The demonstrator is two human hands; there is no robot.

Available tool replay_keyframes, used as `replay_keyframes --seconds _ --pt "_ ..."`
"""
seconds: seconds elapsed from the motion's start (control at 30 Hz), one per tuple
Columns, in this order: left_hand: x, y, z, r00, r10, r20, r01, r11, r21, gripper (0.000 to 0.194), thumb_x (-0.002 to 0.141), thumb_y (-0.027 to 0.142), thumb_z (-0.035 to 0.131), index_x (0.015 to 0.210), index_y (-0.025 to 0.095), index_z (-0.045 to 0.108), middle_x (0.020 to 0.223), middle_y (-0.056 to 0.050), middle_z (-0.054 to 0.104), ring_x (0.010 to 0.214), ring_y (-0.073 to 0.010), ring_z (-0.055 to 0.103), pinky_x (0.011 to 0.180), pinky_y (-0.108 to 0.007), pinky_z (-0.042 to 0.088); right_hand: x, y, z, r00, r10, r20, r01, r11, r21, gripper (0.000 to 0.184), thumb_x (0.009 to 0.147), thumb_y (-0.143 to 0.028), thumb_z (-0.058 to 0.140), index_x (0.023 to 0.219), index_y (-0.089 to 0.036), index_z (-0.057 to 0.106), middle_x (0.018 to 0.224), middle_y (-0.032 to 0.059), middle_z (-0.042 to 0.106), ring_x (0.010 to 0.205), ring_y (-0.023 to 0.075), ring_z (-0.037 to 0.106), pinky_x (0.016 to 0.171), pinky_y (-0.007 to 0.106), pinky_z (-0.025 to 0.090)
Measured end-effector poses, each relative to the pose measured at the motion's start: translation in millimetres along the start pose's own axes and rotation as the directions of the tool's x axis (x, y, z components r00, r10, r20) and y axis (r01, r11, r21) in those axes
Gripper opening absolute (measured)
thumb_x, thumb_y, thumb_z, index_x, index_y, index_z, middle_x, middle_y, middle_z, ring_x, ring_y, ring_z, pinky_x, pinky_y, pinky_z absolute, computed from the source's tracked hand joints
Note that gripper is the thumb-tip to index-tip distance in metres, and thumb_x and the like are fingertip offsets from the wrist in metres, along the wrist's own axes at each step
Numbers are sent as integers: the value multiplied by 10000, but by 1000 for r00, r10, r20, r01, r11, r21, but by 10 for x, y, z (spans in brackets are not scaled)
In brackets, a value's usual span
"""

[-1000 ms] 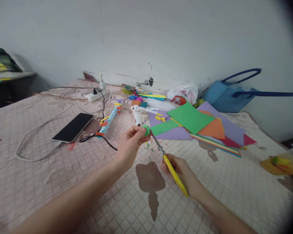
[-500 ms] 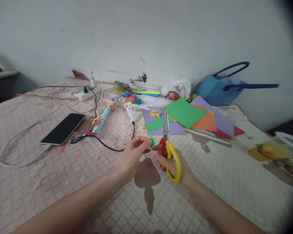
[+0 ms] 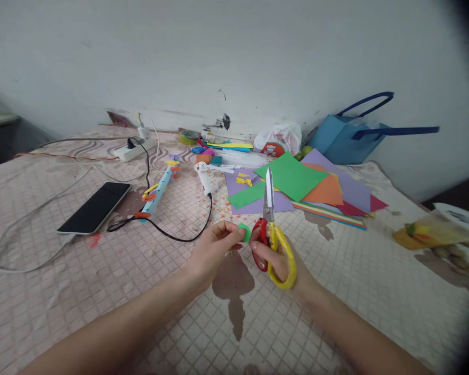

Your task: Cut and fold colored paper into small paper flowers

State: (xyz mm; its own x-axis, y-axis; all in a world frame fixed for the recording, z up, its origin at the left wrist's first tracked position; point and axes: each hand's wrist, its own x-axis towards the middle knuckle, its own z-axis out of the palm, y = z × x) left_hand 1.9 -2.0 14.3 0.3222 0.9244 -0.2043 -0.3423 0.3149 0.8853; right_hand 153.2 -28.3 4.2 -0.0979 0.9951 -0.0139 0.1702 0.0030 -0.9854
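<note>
Light was dim, diffuse on white painted wall (image 3: 160,62); dark vignetting covered right corners; checked beige tablecloth (image 3: 42,302) looked soft, lower left.

The scissors (image 3: 269,211) have smooth, shiny metal blades and glossy plastic handles. Just left of the scissors, the small green piece (image 3: 245,234) looks matt; right of them, the large green sheet (image 3: 291,177) is smooth and matt, paper or foam. Farther left of the scissors, the phone (image 3: 96,208) has a dark, glossy, glass-like screen. Behind them, the white bag (image 3: 287,136) is thin, crinkled plastic; behind and to their right, the blue bag (image 3: 334,139) looks like matt cloth.
</note>
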Motion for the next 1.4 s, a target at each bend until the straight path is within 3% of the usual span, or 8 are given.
replay_keyframes --seconds 0.17,0.4,0.6,0.9,1.4 --pt "42 127 -62 996 86 7 -86 996 -21 211 690 310 718 685 140 593 733 -31 638 726 -135 598 751 -303 484 -32 -36 -71 985 -5 171 6 1000 -4 401 863 -565 403 720 -192 443 518 -55 393 451 86 364 432 222 307" --pt "102 342 -180 987 162 12 -161 985 -60 181 706 258 712 685 139 577 745 -37 664 770 -161 653 735 -291 512 -62 8 -163 947 36 321 -14 998 -69 433 873 -591 361 815 -185 502 510 -72 315 452 88 272 436 230 224" --pt "134 371 -228 989 141 41 -138 989 -58 186 713 264 713 693 145 573 734 -40 686 752 -164 673 721 -279 519 -88 -78 -193 944 114 310 -83 990 -112 347 833 -530 490 762 -190 502 547 -65 342 465 80 274 432 215 228" --pt "156 353 -254 990 136 45 -134 990 -40 195 716 268 714 706 136 571 738 -38 689 747 -151 672 738 -263 513 -78 -166 -172 958 84 276 -1 958 -286 365 853 -498 475 674 -185 421 583 -50 341 510 79 272 445 210 222" --pt "172 358 -282 982 168 84 -168 986 -5 180 737 251 700 717 140 560 747 -36 702 747 -145 677 757 -273 520 -59 -128 -187 962 100 252 -37 969 -246 370 790 -506 553 670 -196 390 637 -39 372 540 90 318 491 220 276"
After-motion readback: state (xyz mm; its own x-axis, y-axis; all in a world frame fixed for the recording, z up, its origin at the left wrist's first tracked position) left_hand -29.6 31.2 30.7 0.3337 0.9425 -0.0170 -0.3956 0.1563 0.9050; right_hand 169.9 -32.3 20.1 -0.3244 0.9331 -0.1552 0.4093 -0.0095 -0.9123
